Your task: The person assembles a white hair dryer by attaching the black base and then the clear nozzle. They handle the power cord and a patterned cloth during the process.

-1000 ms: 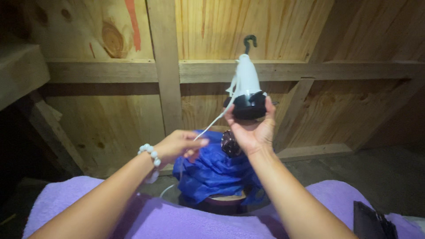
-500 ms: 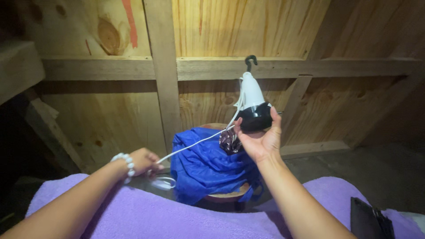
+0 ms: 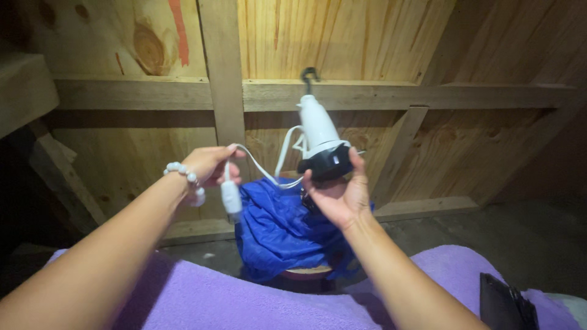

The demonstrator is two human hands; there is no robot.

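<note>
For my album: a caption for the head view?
Right hand holds a hooked white lamp; left hand lifts its cord.

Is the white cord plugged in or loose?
Loose: the plug dangles below the left hand, touching no socket; the cord leads to the lamp.

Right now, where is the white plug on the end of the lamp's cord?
In the head view, the white plug hangs left of centre from the left hand, just left of the blue cloth and apart from the lamp in the right hand.

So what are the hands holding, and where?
Right hand grips the white lamp at its black base; left hand pinches its white cord above the plug.
</note>
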